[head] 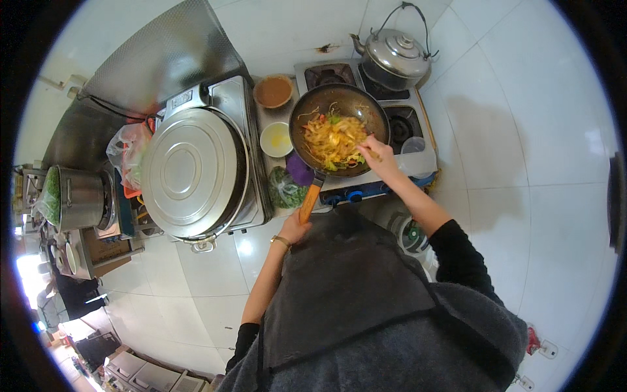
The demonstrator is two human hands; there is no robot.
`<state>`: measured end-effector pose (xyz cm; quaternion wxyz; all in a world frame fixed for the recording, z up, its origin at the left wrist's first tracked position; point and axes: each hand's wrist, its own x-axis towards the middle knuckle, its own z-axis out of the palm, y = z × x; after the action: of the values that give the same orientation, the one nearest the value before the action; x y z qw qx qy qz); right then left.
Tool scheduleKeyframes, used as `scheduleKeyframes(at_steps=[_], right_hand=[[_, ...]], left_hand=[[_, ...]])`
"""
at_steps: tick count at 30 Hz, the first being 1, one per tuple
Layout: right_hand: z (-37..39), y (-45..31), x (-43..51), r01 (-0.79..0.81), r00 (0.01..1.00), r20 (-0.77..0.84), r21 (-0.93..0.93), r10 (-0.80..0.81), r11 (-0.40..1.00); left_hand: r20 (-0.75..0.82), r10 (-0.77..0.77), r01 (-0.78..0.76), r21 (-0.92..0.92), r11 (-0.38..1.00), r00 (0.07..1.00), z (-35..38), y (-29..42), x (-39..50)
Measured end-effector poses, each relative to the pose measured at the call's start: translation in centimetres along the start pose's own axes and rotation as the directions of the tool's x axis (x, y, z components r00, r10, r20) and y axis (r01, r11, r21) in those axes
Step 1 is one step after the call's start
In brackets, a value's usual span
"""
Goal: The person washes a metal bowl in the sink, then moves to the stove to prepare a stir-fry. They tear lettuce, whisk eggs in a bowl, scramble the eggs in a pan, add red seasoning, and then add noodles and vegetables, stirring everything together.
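My left hand (295,227) grips the wooden handle (311,200) of a dark wok (321,100), which sits on a gas stove (420,142). Inside the wok lies a heap of noodles (335,138) mixed with green and red pieces; part of it looks blurred. Over the wok's right side, my right hand (379,156) is closed around a thin wooden utensil (374,155), perhaps chopsticks. Its far end goes in among the noodles and is hard to make out.
A metal kettle (397,56) stands on the stove's back right. Left of the wok are a brown bowl (273,92), a white bowl (276,140), a bag of chopped greens (286,190) and a large lidded pan (188,169). A clear plastic container (417,161) sits at the stove's front right.
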<state>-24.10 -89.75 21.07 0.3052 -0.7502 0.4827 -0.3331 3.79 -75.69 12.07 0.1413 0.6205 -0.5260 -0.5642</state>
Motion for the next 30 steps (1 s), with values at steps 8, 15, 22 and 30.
scheduleKeyframes(at_steps=[8, 15, 22, 30], right_hand=[[-1.4, -0.6, 0.3, 0.097, 0.994, -0.049, -0.085, -0.101, 0.992], [-1.3, -3.1, -0.4, 0.048, 0.965, 0.262, -0.101, -0.020, 0.994], [-5.4, 2.4, 2.7, -0.357, 0.805, -0.352, 0.354, 0.477, 0.865], [1.6, 4.6, 5.4, -0.130, 0.737, -0.286, 0.829, 0.612, 0.544]], left_hand=[[-0.052, 0.054, -0.049, 0.084, 0.995, 0.997, 0.2, 0.6, -0.3], [-0.056, 0.036, -0.033, 0.051, 0.998, 0.998, 0.1, 1.3, -0.5], [-0.018, 0.062, -0.063, -0.058, 0.996, 0.998, 0.0, 0.5, -0.2], [0.011, 0.023, -0.022, -0.017, 1.000, 1.000, -0.1, 0.3, 0.0]])
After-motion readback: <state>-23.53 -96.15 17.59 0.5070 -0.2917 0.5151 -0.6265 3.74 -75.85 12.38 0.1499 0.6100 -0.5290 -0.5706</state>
